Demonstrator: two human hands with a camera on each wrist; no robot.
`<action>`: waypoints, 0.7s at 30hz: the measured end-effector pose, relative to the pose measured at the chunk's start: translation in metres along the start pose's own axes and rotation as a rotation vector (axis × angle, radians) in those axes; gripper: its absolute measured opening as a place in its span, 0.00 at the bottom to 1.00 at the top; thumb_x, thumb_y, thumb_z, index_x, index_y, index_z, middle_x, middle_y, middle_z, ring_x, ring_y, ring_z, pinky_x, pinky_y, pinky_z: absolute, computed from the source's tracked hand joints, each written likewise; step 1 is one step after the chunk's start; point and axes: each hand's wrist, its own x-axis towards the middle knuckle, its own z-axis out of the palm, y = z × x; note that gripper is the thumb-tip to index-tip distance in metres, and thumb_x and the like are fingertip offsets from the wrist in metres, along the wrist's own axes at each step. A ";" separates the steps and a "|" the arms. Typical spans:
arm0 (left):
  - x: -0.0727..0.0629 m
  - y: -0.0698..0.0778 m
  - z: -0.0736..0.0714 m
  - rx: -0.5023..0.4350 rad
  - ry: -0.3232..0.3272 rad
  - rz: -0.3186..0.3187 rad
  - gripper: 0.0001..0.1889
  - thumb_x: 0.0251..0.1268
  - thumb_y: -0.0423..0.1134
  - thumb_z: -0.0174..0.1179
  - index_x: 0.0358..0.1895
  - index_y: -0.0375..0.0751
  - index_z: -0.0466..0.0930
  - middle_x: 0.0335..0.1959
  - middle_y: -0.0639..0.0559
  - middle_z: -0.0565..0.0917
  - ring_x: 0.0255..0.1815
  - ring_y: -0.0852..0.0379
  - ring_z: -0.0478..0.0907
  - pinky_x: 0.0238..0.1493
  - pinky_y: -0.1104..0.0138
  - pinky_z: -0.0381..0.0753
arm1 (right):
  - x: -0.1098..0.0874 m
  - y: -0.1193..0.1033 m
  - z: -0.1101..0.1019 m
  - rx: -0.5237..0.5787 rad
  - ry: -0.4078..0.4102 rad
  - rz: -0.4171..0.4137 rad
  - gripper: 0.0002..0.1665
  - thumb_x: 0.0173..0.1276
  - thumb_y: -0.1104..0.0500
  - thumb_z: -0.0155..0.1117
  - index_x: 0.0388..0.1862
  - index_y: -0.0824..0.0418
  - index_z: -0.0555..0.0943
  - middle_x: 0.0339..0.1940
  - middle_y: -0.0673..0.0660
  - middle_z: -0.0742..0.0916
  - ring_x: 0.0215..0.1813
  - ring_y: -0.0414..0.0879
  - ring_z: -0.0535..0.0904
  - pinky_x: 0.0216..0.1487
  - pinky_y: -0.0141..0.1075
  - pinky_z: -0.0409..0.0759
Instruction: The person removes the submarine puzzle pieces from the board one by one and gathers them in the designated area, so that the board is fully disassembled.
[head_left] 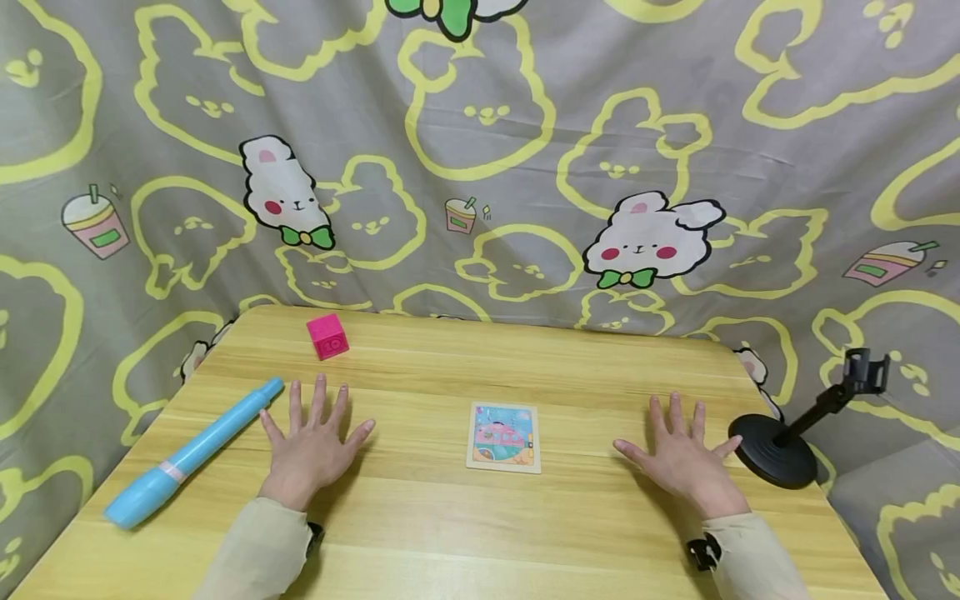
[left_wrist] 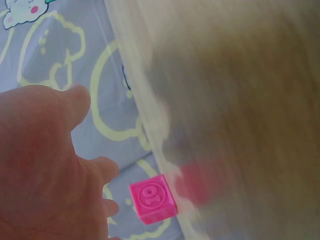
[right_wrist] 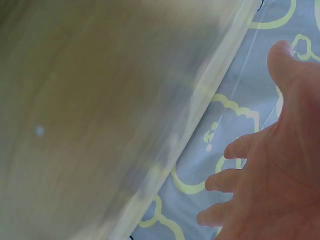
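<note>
My left hand (head_left: 309,450) is spread palm down over the left half of the table, fingers straight, holding nothing. Its fingertips are close to the narrow end of a blue plastic bat-like stick (head_left: 202,450) with a pale pink band. Beyond it stands a pink cube (head_left: 328,337) with a raised "10" on one face; the left wrist view shows the cube (left_wrist: 153,199) past the fingers. On the right, my right hand (head_left: 684,458) is likewise spread and holds nothing. A small square picture puzzle (head_left: 504,438) in a light frame, showing a pink submarine-like shape, lies between the hands.
A black stand (head_left: 776,450) with a round base and an angled clip arm is at the table's right edge, close by my right little finger. Behind the wood-grain table (head_left: 570,533) hangs a grey curtain (head_left: 517,275) with yellow rabbit outlines.
</note>
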 end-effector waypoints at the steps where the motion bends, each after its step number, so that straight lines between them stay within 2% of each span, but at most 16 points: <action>1: 0.000 0.000 0.000 0.004 -0.002 0.000 0.45 0.71 0.71 0.35 0.79 0.40 0.48 0.78 0.34 0.35 0.73 0.32 0.16 0.57 0.29 0.16 | 0.000 0.000 0.000 0.000 0.001 -0.002 0.63 0.67 0.23 0.45 0.78 0.70 0.44 0.75 0.78 0.41 0.69 0.77 0.21 0.41 0.78 0.14; 5: 0.000 0.000 0.000 0.005 -0.003 0.000 0.46 0.71 0.71 0.34 0.79 0.40 0.48 0.78 0.35 0.35 0.73 0.32 0.17 0.57 0.30 0.16 | 0.000 -0.002 0.001 0.000 0.034 -0.035 0.61 0.68 0.25 0.46 0.78 0.71 0.46 0.75 0.78 0.43 0.70 0.78 0.24 0.46 0.80 0.19; 7: -0.001 0.001 -0.001 0.003 -0.002 0.007 0.46 0.71 0.71 0.34 0.79 0.39 0.48 0.79 0.35 0.35 0.74 0.32 0.18 0.58 0.30 0.16 | 0.002 -0.007 0.002 0.016 0.070 -0.084 0.59 0.69 0.28 0.49 0.77 0.72 0.48 0.75 0.79 0.46 0.72 0.79 0.29 0.52 0.80 0.26; 10: -0.003 0.007 -0.001 -0.016 0.020 0.057 0.43 0.73 0.66 0.42 0.78 0.37 0.50 0.78 0.34 0.37 0.75 0.29 0.24 0.61 0.30 0.23 | 0.009 -0.019 0.004 0.071 0.120 -0.183 0.53 0.72 0.35 0.53 0.76 0.74 0.52 0.75 0.78 0.53 0.73 0.77 0.41 0.64 0.73 0.40; 12: -0.003 0.016 0.000 -0.023 0.039 0.134 0.40 0.73 0.61 0.47 0.77 0.36 0.53 0.78 0.35 0.41 0.75 0.27 0.30 0.64 0.30 0.31 | 0.016 -0.031 0.006 0.126 0.140 -0.247 0.49 0.73 0.41 0.57 0.75 0.74 0.54 0.74 0.76 0.59 0.73 0.74 0.51 0.67 0.66 0.50; 15: -0.006 0.036 0.003 -0.042 0.037 0.283 0.37 0.72 0.55 0.54 0.76 0.36 0.57 0.78 0.37 0.45 0.75 0.28 0.39 0.67 0.34 0.43 | 0.026 -0.055 0.011 0.195 0.139 -0.332 0.42 0.73 0.49 0.61 0.75 0.71 0.59 0.71 0.71 0.67 0.71 0.68 0.62 0.68 0.60 0.58; 18: -0.011 0.063 0.008 -0.064 -0.020 0.428 0.36 0.72 0.53 0.55 0.75 0.37 0.59 0.78 0.40 0.49 0.76 0.32 0.43 0.70 0.40 0.47 | 0.038 -0.081 0.017 0.217 0.118 -0.423 0.35 0.72 0.53 0.63 0.71 0.68 0.67 0.67 0.66 0.74 0.67 0.63 0.69 0.67 0.56 0.63; 21: -0.018 0.091 0.016 -0.074 -0.099 0.534 0.35 0.72 0.54 0.54 0.75 0.38 0.60 0.77 0.41 0.52 0.76 0.35 0.45 0.71 0.45 0.47 | 0.049 -0.104 0.024 0.197 0.078 -0.504 0.28 0.70 0.56 0.65 0.65 0.67 0.75 0.62 0.62 0.79 0.65 0.58 0.72 0.65 0.52 0.67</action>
